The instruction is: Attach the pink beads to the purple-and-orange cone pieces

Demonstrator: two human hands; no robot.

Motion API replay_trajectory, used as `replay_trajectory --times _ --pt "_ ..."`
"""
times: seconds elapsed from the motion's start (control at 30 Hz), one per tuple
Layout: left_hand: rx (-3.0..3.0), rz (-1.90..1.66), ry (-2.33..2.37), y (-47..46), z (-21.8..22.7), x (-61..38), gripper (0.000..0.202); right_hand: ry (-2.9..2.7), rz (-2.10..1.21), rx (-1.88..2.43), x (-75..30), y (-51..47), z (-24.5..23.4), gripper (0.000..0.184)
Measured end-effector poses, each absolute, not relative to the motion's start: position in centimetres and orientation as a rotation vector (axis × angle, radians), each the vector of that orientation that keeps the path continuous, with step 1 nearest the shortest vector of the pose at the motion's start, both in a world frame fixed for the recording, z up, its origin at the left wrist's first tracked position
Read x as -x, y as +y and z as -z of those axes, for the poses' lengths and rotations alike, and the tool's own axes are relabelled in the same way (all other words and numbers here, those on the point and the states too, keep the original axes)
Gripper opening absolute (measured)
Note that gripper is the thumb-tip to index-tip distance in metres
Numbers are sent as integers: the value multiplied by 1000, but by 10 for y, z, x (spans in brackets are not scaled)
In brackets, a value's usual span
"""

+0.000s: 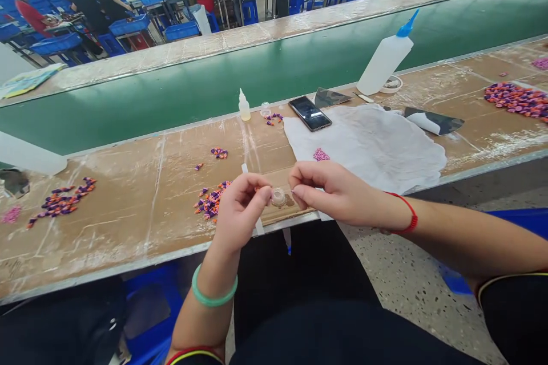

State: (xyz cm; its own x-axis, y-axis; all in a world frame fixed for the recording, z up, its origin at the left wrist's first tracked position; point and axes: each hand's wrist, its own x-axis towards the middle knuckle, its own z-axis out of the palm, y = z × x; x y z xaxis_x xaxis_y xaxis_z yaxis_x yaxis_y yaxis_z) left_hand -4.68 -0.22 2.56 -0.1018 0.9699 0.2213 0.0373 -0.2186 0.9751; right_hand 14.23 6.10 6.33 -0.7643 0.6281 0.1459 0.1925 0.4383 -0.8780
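My left hand (pixel 242 205) is closed in a pinch near the bench's front edge, holding something too small to make out. My right hand (pixel 331 191) is also pinched, with a thin needle-like tip pointing left from its fingers. Between the two hands a small clear cap (pixel 278 197) stands on the bench. A pile of small purple and orange pieces (pixel 210 201) lies just left of my left hand. A thin white stick (pixel 245 169) lies behind my left hand.
A white cloth (pixel 377 145) with pink bits (pixel 321 154), a black phone (pixel 309 113), a small glue bottle (pixel 244 106) and a large blue-capped squeeze bottle (pixel 385 60) sit farther back. More bead piles lie at left (pixel 62 201) and right (pixel 518 100). A green conveyor (pixel 214 82) runs behind; people work at far tables.
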Motion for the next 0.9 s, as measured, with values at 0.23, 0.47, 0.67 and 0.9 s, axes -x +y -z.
replay_trajectory --times 0.23,0.47,0.67,0.9 --pt "-1080 -1539 1270 -29 11 66 26 -2528 -944 591 -140 72 -47 13" --pt "-948 -1434 1265 -44 36 57 24 -2977 -435 620 -127 86 -17 13" --pt "-903 -1430 1249 -42 49 56 23 -3228 -91 677 -113 92 -20 13" --pt "-900 -1425 1218 -42 50 58 24 -3305 -1 671 -109 89 -23 15"
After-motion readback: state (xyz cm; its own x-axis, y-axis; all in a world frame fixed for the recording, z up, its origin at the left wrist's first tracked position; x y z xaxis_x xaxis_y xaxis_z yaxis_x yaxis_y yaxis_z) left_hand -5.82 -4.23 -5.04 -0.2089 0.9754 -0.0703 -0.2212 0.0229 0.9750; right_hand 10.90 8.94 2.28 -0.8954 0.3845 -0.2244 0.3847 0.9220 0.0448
